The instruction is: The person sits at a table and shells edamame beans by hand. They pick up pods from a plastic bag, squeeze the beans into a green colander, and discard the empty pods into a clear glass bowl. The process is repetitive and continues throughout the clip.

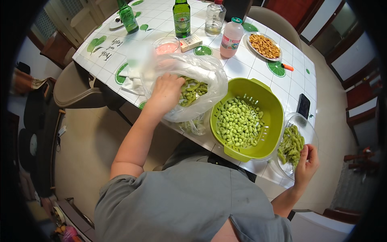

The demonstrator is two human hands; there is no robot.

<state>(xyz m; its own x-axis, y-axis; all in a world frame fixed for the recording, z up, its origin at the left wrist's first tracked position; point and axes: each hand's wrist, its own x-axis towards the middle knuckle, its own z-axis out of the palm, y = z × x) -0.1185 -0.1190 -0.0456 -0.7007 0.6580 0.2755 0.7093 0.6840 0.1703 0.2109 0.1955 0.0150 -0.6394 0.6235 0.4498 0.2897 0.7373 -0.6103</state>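
Note:
My left hand (169, 89) reaches into the mouth of a translucent white plastic bag (211, 87). Inside it lie green edamame pods (193, 90); my fingertips are at the pods, partly hidden. To the bag's right sits a green plastic colander (270, 121) with shelled edamame beans (239, 122) over its bottom. My right hand (307, 161) is at the right side of a clear bowl (302, 119) heaped with flattened green edamame pods (291, 145). Its thumb and fingers are bent close together at the heap's edge. Whether either hand grips a pod is not visible.
Beyond the bag stand green beer bottles (182, 21), a clear glass bottle (215, 19), a pink drink bottle (232, 39), a glass of pink drink (166, 47) and a small carton (191, 43). Rightward are a plate of brown snacks (264, 45), an orange lighter (287, 67) and a smartphone (303, 105).

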